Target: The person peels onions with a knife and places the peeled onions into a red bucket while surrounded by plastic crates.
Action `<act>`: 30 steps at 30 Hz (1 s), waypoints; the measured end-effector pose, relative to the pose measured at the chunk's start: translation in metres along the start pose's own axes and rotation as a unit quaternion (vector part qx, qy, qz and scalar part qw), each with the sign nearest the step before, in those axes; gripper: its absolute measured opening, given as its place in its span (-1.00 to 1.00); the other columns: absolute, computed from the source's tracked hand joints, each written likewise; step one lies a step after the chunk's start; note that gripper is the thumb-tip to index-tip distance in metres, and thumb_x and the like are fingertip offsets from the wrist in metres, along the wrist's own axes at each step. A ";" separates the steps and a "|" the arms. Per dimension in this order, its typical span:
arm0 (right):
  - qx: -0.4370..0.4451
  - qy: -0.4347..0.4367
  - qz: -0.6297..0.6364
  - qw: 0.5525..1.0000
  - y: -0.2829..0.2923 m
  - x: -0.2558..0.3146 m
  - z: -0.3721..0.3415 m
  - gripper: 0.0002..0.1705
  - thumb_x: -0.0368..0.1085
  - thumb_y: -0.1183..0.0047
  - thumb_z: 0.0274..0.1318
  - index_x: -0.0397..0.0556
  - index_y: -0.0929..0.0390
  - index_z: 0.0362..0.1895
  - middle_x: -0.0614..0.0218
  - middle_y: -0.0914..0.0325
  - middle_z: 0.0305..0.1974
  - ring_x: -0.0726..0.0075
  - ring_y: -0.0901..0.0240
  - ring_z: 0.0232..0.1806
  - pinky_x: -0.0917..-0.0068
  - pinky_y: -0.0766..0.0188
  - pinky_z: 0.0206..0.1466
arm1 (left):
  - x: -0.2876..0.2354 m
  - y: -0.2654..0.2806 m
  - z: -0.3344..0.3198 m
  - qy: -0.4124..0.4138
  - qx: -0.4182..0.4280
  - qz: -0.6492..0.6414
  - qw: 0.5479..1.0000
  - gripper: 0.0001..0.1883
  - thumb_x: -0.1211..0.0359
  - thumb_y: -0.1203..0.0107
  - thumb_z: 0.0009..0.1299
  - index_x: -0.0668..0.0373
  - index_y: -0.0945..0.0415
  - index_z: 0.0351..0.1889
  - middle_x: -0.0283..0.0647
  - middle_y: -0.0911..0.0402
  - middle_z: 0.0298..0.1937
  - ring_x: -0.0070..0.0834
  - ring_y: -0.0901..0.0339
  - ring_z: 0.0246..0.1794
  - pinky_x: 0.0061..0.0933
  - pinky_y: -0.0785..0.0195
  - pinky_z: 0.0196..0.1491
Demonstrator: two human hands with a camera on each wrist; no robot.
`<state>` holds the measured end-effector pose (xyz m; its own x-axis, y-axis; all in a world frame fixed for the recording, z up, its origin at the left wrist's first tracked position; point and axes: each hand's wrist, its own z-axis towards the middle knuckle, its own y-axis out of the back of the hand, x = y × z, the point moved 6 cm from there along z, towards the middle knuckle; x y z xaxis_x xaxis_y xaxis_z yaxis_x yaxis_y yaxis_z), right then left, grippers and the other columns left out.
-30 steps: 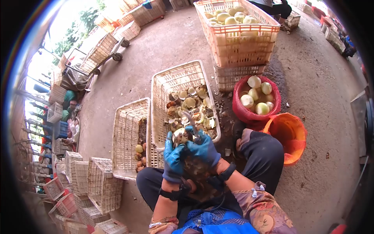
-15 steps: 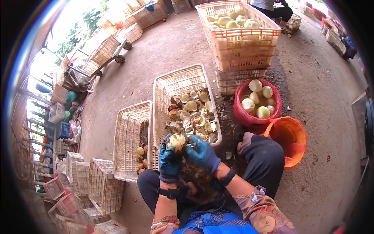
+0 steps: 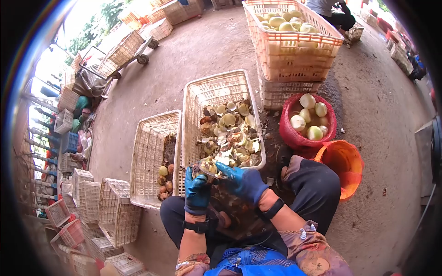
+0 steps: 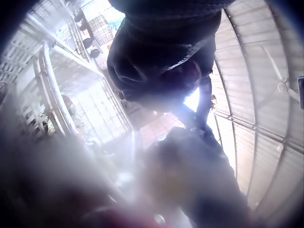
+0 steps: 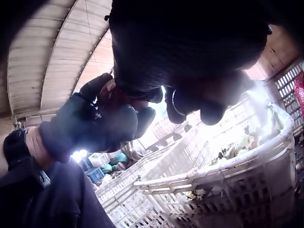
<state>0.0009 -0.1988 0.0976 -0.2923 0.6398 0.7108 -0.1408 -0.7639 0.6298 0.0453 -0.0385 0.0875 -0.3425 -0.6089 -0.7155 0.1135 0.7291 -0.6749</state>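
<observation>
In the head view my gloved left hand (image 3: 197, 191) grips a partly peeled onion (image 3: 210, 166) over the near edge of the peel crate. My gloved right hand (image 3: 241, 182) is close against the onion's right side, its fingers curled round a small knife that is mostly hidden. Loose onion skins (image 3: 230, 138) lie heaped in the white peel crate (image 3: 219, 81) just beyond both hands. From the right wrist view, the left hand (image 5: 102, 118) shows beside the dark underside of the right glove. The left wrist view is blurred and glaring.
A second white crate (image 3: 143, 152) on the left holds several brown onions (image 3: 166, 180). To the right stand a red tub (image 3: 286, 120) of peeled onions and an orange bucket (image 3: 353, 172). Behind them rises a stacked crate (image 3: 294, 55) full of pale onions.
The onion turns and tips between the hands, and the curved knife blade seen raised earlier is lowered against it. Both hands have shifted slightly; more skins lie in the crate.
</observation>
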 end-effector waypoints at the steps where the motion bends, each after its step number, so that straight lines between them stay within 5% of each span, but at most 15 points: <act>1: -0.001 0.003 -0.004 1.000 -0.002 0.000 -0.001 -0.31 -0.20 -0.08 0.05 0.39 -0.32 0.34 0.12 -0.60 -0.23 -0.02 -0.57 -0.37 0.11 -0.46 -0.38 | -0.001 -0.002 -0.001 0.000 -0.001 -0.004 1.000 -0.47 0.58 -0.12 0.16 0.17 -0.34 0.15 -0.12 -0.55 0.02 -0.24 -0.57 -0.05 -0.20 -0.56 -0.13; 4: -0.014 -0.003 -0.031 0.999 -0.014 -0.004 -0.001 -0.34 -0.22 -0.04 0.08 0.39 -0.32 0.34 0.14 -0.60 -0.27 0.01 -0.59 -0.38 0.13 -0.47 -0.40 | 0.002 0.003 -0.002 -0.013 -0.029 0.035 0.999 -0.46 0.59 -0.13 0.14 0.16 -0.35 0.14 -0.13 -0.56 -0.02 -0.29 -0.59 -0.13 -0.29 -0.56 -0.16; 11: 0.080 -0.179 -0.112 0.974 -0.018 0.003 0.002 -0.39 -0.27 0.04 0.15 0.26 -0.30 0.34 0.15 -0.62 -0.27 0.02 -0.62 -0.28 0.09 -0.51 -0.31 | 0.016 0.020 0.005 -0.073 -0.071 0.155 0.983 -0.52 0.61 -0.19 0.08 0.20 -0.39 0.02 -0.29 -0.55 -0.15 -0.50 -0.57 -0.23 -0.48 -0.51 -0.14; 15: 0.159 -0.293 -0.006 0.943 -0.020 -0.014 0.009 -0.49 -0.26 0.06 0.15 0.16 -0.37 0.24 0.01 -0.63 -0.16 -0.11 -0.59 -0.10 0.05 -0.50 -0.11 | 0.005 -0.020 0.003 -0.180 -0.060 0.403 0.895 -0.53 0.60 -0.25 0.06 0.22 -0.41 -0.03 -0.31 -0.54 -0.14 -0.54 -0.54 -0.19 -0.51 -0.46 -0.07; 18: 0.152 -0.303 0.014 0.941 -0.027 -0.024 0.007 -0.46 -0.25 0.03 0.13 0.15 -0.36 0.25 0.01 -0.63 -0.17 -0.12 -0.58 -0.10 0.07 -0.50 -0.09 | 0.010 -0.018 0.010 -0.147 -0.045 0.413 0.898 -0.76 0.55 -0.20 0.07 0.29 -0.55 -0.25 -0.21 -0.39 0.03 -0.40 -0.47 -0.03 -0.49 -0.43 -0.02; 23: 0.048 -0.192 -0.015 0.980 -0.020 -0.019 0.007 -0.31 -0.23 -0.01 0.12 0.30 -0.23 0.39 0.03 -0.61 -0.11 -0.09 -0.60 -0.16 0.10 -0.51 -0.15 | 0.015 -0.014 0.013 -0.039 -0.071 0.198 0.977 -0.46 0.57 -0.17 0.09 0.19 -0.34 0.09 -0.24 -0.49 -0.08 -0.44 -0.55 -0.15 -0.42 -0.52 -0.09; 26: 0.052 -0.200 -0.028 0.978 -0.020 -0.015 0.005 -0.26 -0.28 -0.06 0.01 0.38 -0.28 0.36 0.01 -0.62 -0.25 -0.12 -0.58 -0.24 0.09 -0.48 -0.21 | 0.012 -0.005 0.010 -0.077 -0.063 0.253 0.962 -0.50 0.58 -0.18 0.07 0.21 -0.38 0.03 -0.27 -0.48 -0.08 -0.47 -0.54 -0.14 -0.48 -0.51 -0.11; 30: 0.162 -0.295 0.008 0.942 -0.028 -0.015 0.006 -0.37 -0.27 0.00 0.09 0.19 -0.32 0.32 -0.02 -0.62 -0.19 -0.12 -0.59 -0.14 0.12 -0.52 -0.13 | 0.004 -0.023 0.007 -0.202 -0.043 0.424 0.882 -0.50 0.54 -0.25 0.00 0.22 -0.43 -0.03 -0.33 -0.47 -0.10 -0.51 -0.48 -0.11 -0.49 -0.41 0.01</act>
<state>0.0151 -0.1870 0.0711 0.2976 0.6377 0.7105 0.1838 -0.7686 0.6128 0.0478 -0.0596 0.0986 0.1930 0.1167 -0.9742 0.0931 0.9862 0.1366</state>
